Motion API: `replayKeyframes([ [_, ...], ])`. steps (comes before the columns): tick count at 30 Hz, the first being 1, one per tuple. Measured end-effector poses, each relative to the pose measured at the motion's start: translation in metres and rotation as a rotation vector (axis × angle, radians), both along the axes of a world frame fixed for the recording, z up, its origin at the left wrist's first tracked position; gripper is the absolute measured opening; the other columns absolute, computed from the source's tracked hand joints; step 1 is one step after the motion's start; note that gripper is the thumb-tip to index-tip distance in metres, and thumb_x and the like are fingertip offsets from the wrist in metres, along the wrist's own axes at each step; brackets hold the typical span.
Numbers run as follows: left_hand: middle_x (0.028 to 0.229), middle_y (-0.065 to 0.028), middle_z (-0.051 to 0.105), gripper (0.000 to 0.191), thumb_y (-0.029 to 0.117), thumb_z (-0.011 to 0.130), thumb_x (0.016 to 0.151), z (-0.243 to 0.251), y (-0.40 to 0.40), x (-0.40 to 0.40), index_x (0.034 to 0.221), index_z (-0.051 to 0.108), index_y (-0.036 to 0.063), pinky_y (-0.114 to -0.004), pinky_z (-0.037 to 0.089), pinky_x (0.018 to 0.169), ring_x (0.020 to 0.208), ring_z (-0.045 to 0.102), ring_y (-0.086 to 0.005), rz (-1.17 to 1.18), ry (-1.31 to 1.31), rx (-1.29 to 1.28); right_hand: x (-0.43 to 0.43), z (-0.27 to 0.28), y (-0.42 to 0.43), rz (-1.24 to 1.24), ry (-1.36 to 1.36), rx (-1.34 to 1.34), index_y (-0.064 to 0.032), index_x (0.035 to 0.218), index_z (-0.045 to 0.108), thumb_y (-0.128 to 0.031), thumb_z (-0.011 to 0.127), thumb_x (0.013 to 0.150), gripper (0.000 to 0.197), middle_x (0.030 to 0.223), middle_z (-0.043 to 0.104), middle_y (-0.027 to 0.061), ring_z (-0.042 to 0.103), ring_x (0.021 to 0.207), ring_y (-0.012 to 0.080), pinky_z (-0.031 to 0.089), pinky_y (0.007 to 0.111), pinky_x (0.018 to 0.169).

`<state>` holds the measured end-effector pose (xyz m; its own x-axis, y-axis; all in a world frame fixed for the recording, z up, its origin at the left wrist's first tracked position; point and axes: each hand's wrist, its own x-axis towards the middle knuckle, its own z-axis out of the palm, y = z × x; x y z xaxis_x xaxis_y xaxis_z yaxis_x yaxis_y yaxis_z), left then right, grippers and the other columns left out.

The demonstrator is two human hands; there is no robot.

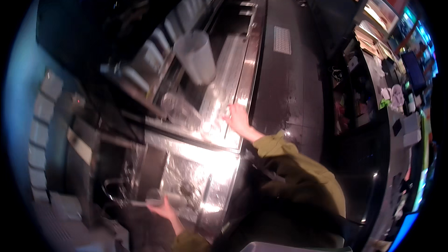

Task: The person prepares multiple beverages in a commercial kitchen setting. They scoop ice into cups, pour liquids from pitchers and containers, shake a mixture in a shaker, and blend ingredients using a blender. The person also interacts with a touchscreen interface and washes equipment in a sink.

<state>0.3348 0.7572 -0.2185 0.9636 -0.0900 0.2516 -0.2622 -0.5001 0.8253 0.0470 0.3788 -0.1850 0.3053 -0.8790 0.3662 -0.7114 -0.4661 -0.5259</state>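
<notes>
My left hand (165,210) is over the near side of a stainless-steel sink (225,182), its fingers around a clear cup (153,196) that is blurred. A metal faucet (113,189) stands to the left of this hand. My right hand (238,120) reaches over the brightly lit steel counter (229,66), fingers curled. Glare and blur hide whether something clear is between those fingers. Left of the right hand, a transparent pitcher (180,110) lies tilted in view at the counter's edge. Beyond it is a tall translucent white container (196,56).
A row of pale containers (182,15) lines the counter's far left side. White boxes or tubs (38,133) run along the left wall. On my right, a dark floor (280,87) with a white drain cover (282,40) separates me from a cluttered counter (379,77) bearing a monitor (413,71).
</notes>
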Motion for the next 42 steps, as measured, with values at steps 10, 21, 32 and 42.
replayKeyframes([
  [10,0.118,-0.0215,0.044,0.086,0.008,0.079,0.057,-0.001,-0.012,0.004,0.126,0.028,-0.0037,-0.042,0.045,0.085,0.095,0.052,-0.0292,-0.009,-0.129,-0.135,-0.014,0.015,-0.012,-0.112,-0.322,-0.115,-0.0033,0.113,0.045,-0.025,0.063,0.072,0.05,0.105,0.048,0.0175,0.046,0.098,0.0344,0.037,0.043,0.082],
  [21,0.122,-0.0136,0.033,0.099,0.051,0.069,0.062,0.009,0.057,-0.006,0.133,0.011,0.0143,-0.04,0.045,0.067,0.095,0.048,-0.0252,0.458,0.728,-0.681,0.21,0.101,0.148,1.148,-0.158,0.205,-0.0011,0.109,0.047,-0.023,0.055,0.08,0.037,0.105,0.051,0.0152,0.055,0.091,0.0279,0.046,0.036,0.074],
  [32,0.119,-0.0119,0.048,0.067,0.061,0.03,0.079,-0.009,0.076,-0.07,0.121,0.044,0.0104,-0.044,0.041,0.089,0.106,0.048,-0.0272,-0.119,1.298,-1.593,0.407,0.038,0.203,0.956,0.532,0.254,-0.0003,0.117,0.046,-0.026,0.06,0.068,0.058,0.123,0.043,0.0189,0.046,0.11,0.0311,0.041,0.04,0.088],
  [42,0.114,-0.0148,0.049,0.05,0.019,0.053,0.072,0.01,0.018,-0.045,0.118,0.044,-0.0003,-0.036,0.043,0.081,0.105,0.048,-0.0243,0.013,1.677,-2.249,0.261,0.05,0.186,1.326,-0.014,0.824,0.0022,0.124,0.041,-0.011,0.051,0.073,0.053,0.122,0.047,0.0199,0.048,0.11,0.0284,0.039,0.035,0.093],
])
